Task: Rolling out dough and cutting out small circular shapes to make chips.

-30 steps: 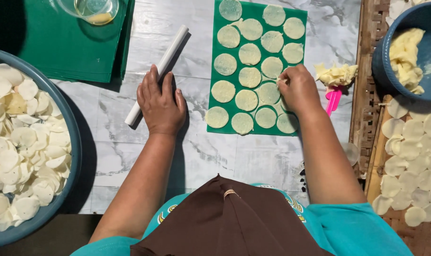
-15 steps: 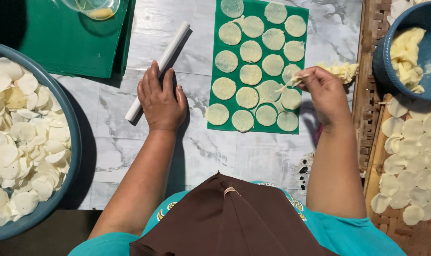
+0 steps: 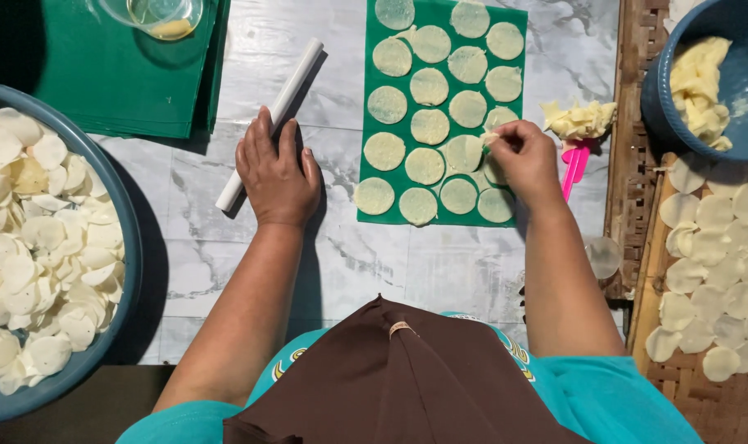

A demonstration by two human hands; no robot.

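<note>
Dough round (image 3: 464, 153), thin and pale, pinched by right hand (image 3: 526, 160), left hand (image 3: 277, 174) flat, open

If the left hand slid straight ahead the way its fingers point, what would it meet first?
The left hand lies flat on the table; its fingertips seem already at the white rolling pin, so that comes first.

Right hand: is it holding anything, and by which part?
The right hand pinches a small bit of pale dough between its fingertips, over the green mat. The left hand holds nothing; it lies flat beside the white roller.
</note>
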